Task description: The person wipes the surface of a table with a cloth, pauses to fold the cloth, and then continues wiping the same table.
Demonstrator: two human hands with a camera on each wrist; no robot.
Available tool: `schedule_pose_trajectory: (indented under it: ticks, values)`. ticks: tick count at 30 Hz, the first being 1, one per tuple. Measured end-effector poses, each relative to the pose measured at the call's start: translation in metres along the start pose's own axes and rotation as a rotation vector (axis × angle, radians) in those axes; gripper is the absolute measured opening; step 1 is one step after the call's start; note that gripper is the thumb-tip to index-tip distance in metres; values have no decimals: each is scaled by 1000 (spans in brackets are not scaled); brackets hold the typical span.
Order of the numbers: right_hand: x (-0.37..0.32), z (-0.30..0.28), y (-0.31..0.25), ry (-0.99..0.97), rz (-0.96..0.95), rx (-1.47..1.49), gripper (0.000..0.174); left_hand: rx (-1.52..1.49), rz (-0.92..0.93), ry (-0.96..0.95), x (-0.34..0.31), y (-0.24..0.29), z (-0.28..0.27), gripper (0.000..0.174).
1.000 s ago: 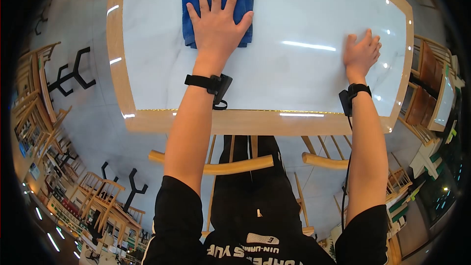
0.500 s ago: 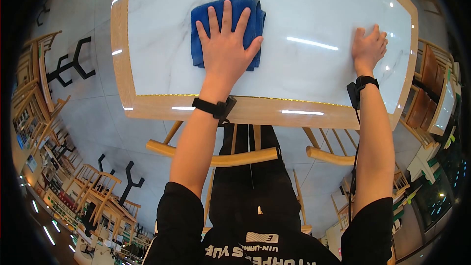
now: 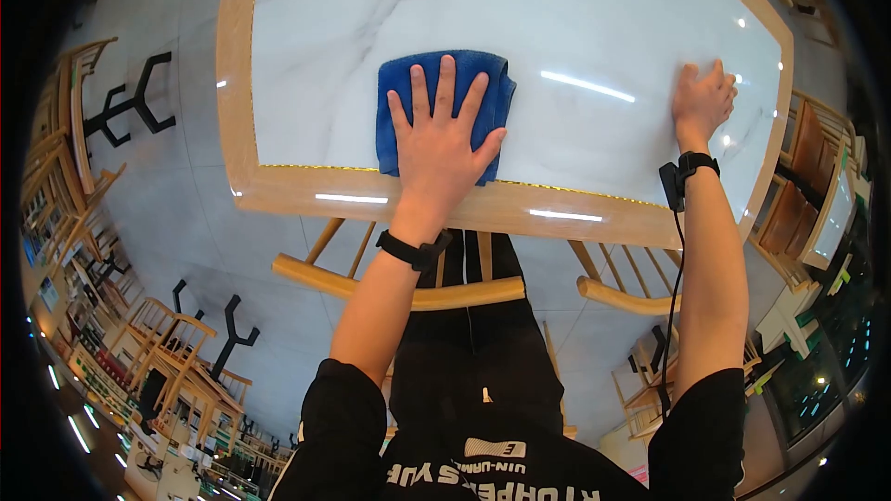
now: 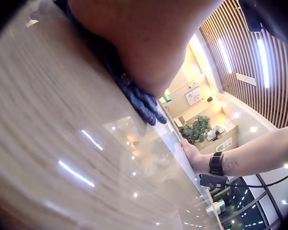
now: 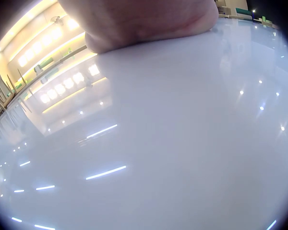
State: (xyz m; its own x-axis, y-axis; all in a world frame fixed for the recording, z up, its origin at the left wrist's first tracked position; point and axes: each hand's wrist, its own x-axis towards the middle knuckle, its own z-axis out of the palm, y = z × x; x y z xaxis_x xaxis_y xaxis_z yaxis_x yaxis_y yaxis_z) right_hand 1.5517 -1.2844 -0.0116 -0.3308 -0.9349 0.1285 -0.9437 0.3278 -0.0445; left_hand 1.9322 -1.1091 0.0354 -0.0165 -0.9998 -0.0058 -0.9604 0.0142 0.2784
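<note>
A folded blue cloth [image 3: 397, 144] lies on the white marble-patterned tabletop [image 3: 594, 148], its lower edge at the gold trim by the wooden border. My left hand [image 3: 438, 148] presses flat on it, fingers straight and spread. In the left wrist view the cloth [image 4: 144, 105] shows as a bunched edge under that hand. Toward the table's right side, my right hand [image 3: 703, 104] rests on the bare top with its fingers loosely bent, holding nothing. From the right wrist view, the heel of the right hand [image 5: 153, 24] meets the glossy surface; its fingers are hidden there.
A wooden border [image 3: 371, 199] runs round the table. Two wooden chairs stand at the near side, one chair back [image 3: 464, 297] before my legs and another chair back [image 3: 622, 297] to the right. A black cable [image 3: 675, 306] hangs along my right forearm.
My left hand has drawn the blue cloth toward me, from the far part of the table to its near edge. The right hand stays in about the same place.
</note>
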Motion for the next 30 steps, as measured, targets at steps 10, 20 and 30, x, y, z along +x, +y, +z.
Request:
schedule_pose_trajectory:
  ticks: [10, 20, 30]
  values:
    - [1, 0, 1, -5, 13, -14, 73, -50, -21, -38, -39, 5, 1, 71]
    - [5, 9, 7, 70, -8, -31, 73, -66, -42, -83, -89, 15, 3, 73]
    - [17, 12, 20, 75, -59, -11, 73, -143, -26, 8, -93, 2, -2, 63]
